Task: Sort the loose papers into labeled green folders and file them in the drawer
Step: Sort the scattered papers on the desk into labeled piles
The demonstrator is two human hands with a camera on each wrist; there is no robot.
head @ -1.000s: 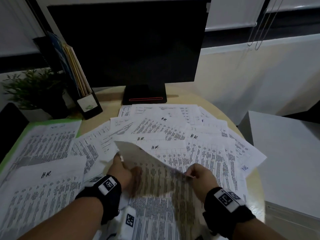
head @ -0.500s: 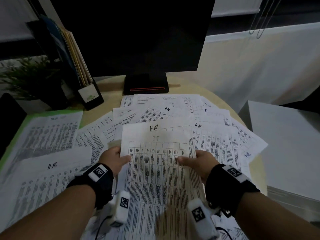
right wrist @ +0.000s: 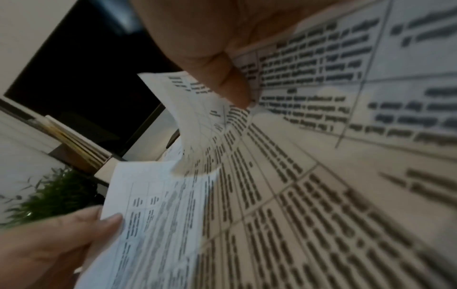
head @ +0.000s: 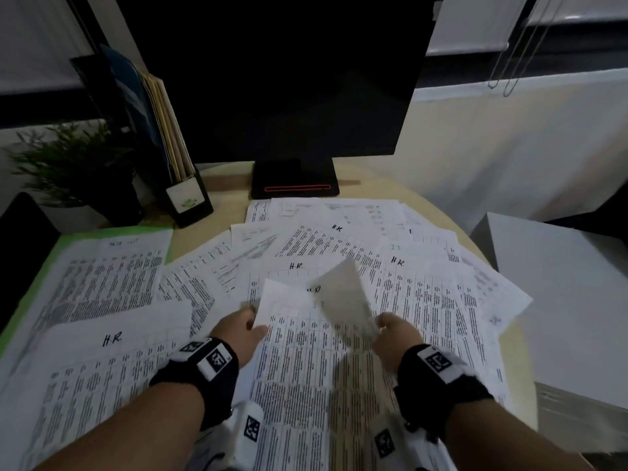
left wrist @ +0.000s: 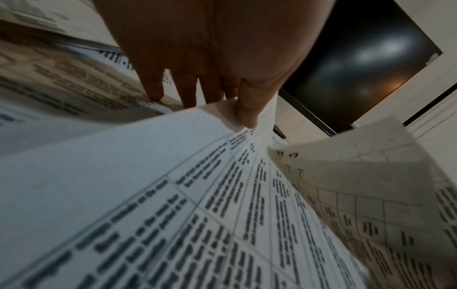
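Several printed sheets, some marked "H.R.", lie fanned over the round table [head: 224,198]. In front of me is a stapled set of papers [head: 299,362]. My left hand [head: 243,326] pinches its upper left corner, thumb on top [left wrist: 247,115]. My right hand [head: 390,331] pinches the top sheet [head: 346,300] and lifts it, curled and blurred, off the page below [right wrist: 197,109]. An open green folder [head: 57,253] at the left holds a printed sheet, with another "H.R." sheet [head: 112,341] lying in front of it.
A dark monitor [head: 278,79] on its stand [head: 295,185] is at the back. A black file holder [head: 170,164] with folders and a potted plant [head: 71,164] stand at the back left. A white cabinet [head: 560,283] sits to the right of the table.
Half a second ago both hands held the set flat with its "H.R." top sheet showing. Now the right hand has peeled that top sheet up and over.
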